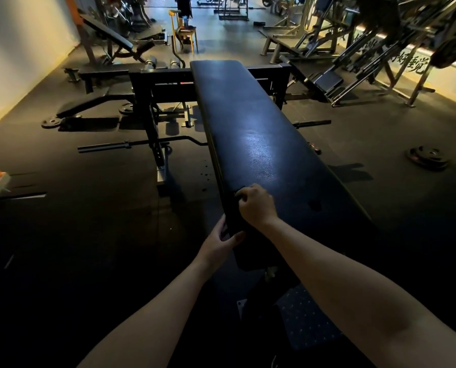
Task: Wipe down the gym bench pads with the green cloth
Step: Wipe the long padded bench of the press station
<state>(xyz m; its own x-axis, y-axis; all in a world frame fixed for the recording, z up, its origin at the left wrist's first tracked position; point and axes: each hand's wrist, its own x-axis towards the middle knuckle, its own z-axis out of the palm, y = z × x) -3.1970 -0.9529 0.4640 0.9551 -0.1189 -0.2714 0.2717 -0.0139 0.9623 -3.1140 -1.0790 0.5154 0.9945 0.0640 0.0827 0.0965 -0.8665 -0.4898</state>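
A long black bench pad (250,123) runs away from me down the middle of the view. A dark cloth (233,217), its green lost in the dim light, lies over the pad's near left edge. My right hand (257,207) is on top of the pad at that edge, fingers curled and pinching the cloth's far end. My left hand (220,243) is lower, beside the pad, with thumb and fingers gripping the cloth's near end against the pad's side. A shorter seat pad (253,257) sits just below, mostly hidden by my right forearm.
The black rack frame (152,120) and a barbell (142,142) lie left of the bench on the dark rubber floor. A weight plate (428,157) lies at the right. More benches, machines and a yellow chair (185,33) stand further back.
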